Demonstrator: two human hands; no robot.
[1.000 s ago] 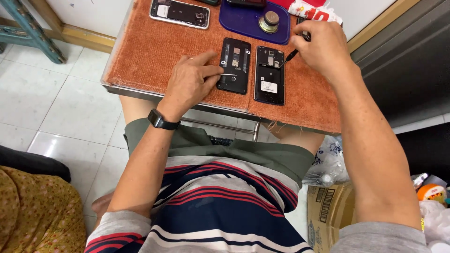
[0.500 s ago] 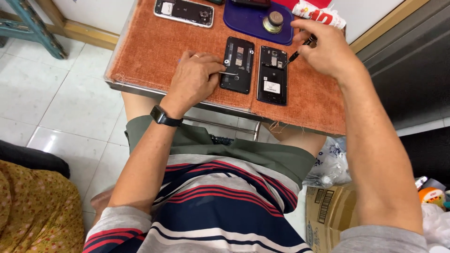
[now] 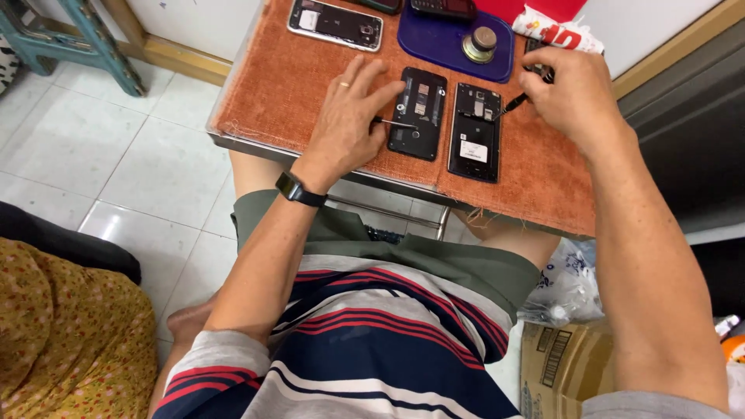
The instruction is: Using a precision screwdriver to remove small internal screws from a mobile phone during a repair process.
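Two opened black phones lie side by side on an orange cloth-covered table [image 3: 295,93]. My left hand [image 3: 349,116] rests flat beside the left phone [image 3: 417,112] and pinches thin metal tweezers [image 3: 396,122] whose tip lies on that phone's edge. My right hand [image 3: 574,89] is closed around a dark screwdriver [image 3: 514,101], its tip pointing down at the top corner of the right phone [image 3: 475,132]. A black watch sits on my left wrist.
A purple mat [image 3: 454,39] at the table's back holds a small round metal piece [image 3: 479,44]. A third opened phone [image 3: 335,23] lies at the back left. A red-white packet [image 3: 555,31] is near my right hand. Cardboard box [image 3: 563,365] and plastic bag on the floor.
My left hand's fingers have spread out flatter on the cloth beside the left phone. My right hand has shifted slightly, still with the screwdriver over the right phone.
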